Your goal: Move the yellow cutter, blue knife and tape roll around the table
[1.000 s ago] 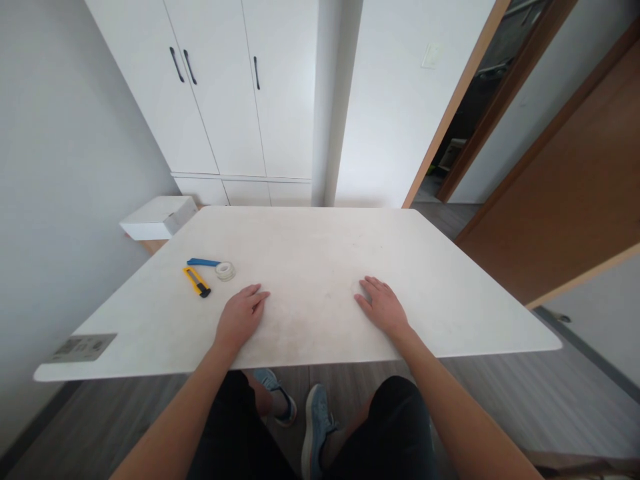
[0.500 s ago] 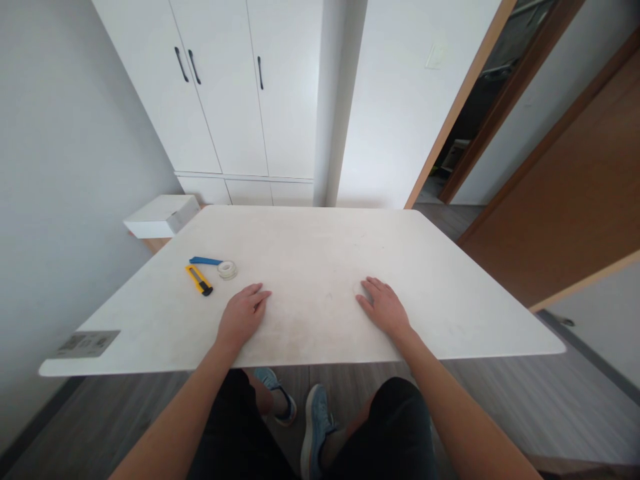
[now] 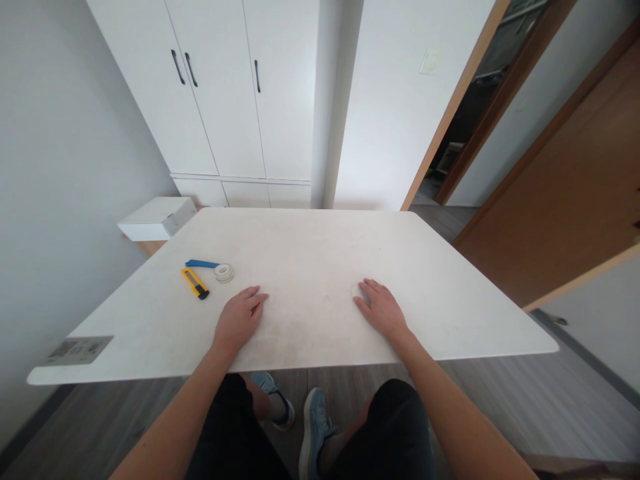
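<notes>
My left hand (image 3: 240, 317) rests on the white tabletop (image 3: 300, 260), palm down, fingers stretched out and holding nothing. My right hand (image 3: 382, 307) lies flat on the same surface to the right, its fingers slightly apart and also without anything in it. Beyond my left hand is a roll of whitish tape (image 3: 224, 273). A blue strip-shaped tool (image 3: 201, 264), whose kind I cannot make out, touches or nearly touches the roll. Just left of the tape, a yellow utility knife (image 3: 195, 283) with a black end lies at a slant.
A grey printed label (image 3: 79, 350) is on the table's near left corner. Past the far left edge sits a white box (image 3: 159, 218). White cabinets (image 3: 225, 100) with dark handles stand behind the table, and a brown door (image 3: 560, 193) is at the right.
The view has shifted slightly, so the table and items appear a little further left. Both hands stay in place on the table.
</notes>
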`<state>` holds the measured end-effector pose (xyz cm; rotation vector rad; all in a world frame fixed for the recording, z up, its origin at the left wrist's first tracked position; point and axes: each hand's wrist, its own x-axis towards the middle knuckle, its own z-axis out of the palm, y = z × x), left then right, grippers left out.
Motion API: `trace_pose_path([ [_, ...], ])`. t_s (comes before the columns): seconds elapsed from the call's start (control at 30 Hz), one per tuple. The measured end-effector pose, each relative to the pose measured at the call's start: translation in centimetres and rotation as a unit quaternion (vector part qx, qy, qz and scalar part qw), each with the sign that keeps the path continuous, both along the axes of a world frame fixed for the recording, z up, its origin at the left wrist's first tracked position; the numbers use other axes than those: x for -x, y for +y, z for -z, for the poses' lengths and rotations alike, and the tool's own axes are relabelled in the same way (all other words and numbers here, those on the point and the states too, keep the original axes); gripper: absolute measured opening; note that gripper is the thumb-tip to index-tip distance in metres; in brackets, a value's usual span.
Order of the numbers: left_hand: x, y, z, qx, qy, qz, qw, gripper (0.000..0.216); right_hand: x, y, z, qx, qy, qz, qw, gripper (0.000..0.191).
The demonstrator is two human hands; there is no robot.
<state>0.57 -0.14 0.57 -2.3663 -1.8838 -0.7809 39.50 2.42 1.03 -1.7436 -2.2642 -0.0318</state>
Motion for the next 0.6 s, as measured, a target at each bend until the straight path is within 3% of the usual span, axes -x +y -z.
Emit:
trace_pose_path([
  [0.6, 0.02, 0.07, 0.17, -0.01, 0.006, 0.001, 1.0, 0.037, -0.23, 0.15, 0.36, -0.008, 0.003, -0.007, 1.0, 0.053],
])
